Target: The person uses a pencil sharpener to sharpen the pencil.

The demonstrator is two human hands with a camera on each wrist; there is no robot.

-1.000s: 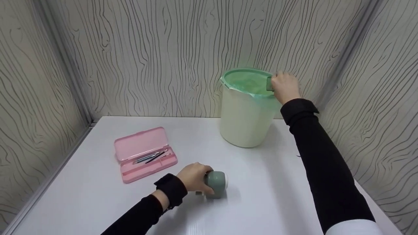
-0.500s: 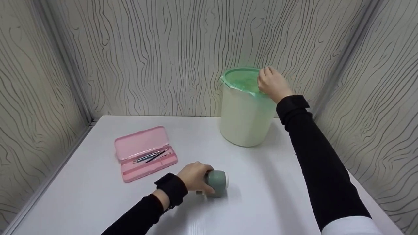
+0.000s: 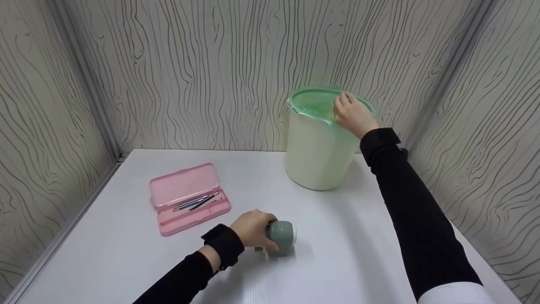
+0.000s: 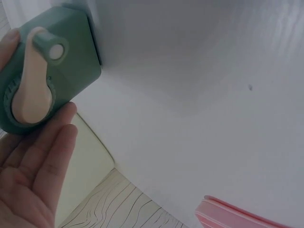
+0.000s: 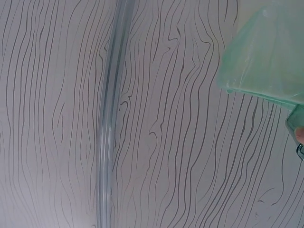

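On the white table my left hand point(image 3: 252, 228) holds a green crank pencil sharpener point(image 3: 281, 238), fingers on one side and thumb on the other. The left wrist view shows its cream crank handle point(image 4: 32, 90) and the fingers along its edge. At the back right stands a pale bin point(image 3: 316, 156) lined with a green bag point(image 3: 310, 110). My right hand point(image 3: 353, 114) is over the bin's rim, fingers bent. In the right wrist view it pinches a small dark green see-through drawer point(image 5: 296, 124), mostly cut off by the frame edge and hidden by the hand in the head view.
A pink pencil case point(image 3: 185, 185) lies with its lid up on the left of the table, with several pencils point(image 3: 192, 204) inside. Wood-patterned walls point(image 3: 211, 76) enclose the table at the back and both sides.
My right hand has moved left from the bin's right edge to over its opening, and the drawer it holds has gone out of sight in the head view. The left hand stays put.
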